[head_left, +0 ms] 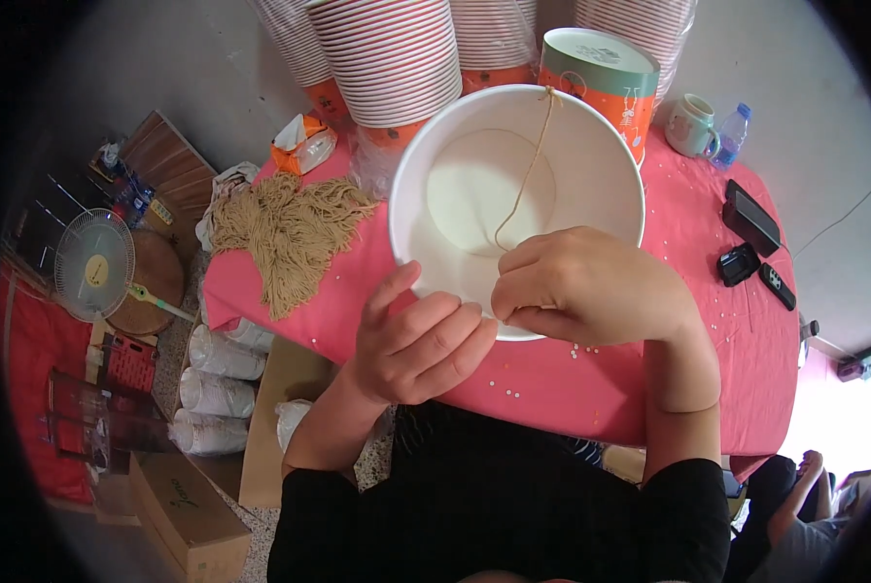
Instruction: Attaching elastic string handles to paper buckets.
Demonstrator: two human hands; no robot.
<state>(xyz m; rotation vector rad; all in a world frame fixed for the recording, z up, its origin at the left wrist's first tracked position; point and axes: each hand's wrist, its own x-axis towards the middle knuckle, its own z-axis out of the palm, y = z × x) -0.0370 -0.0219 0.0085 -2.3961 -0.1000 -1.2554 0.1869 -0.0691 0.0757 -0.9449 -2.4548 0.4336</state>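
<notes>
While both hands work at the near rim of a big white paper bucket [591,165], the bucket is tipped toward the person so its open mouth and pale bottom face up at the camera. The left hand [421,340] grips the near rim, thumb inside against the inner wall and the curled fingers on the outside. Just to its right, touching it, the right hand [586,287] is closed over the same rim, its fingertips pinched on the lower end of a thin tan string [528,165]. That string runs from the pinch up across the inside of the bucket to a small knot at the far rim.

Beyond the hands, behind the bucket, stand tall stacks of striped paper cups [397,58] and one orange and green bucket with a lid [601,73]. Left of the left hand a heap of loose tan strings [290,233] lies on the pink cloth of the bench [708,321], with an orange packet [299,141] beyond it. Far to the right of the right hand are a mug [690,124], a small water bottle [733,134] and three dark gadgets [751,219]. A fan [93,264] stands on the floor well to the left.
</notes>
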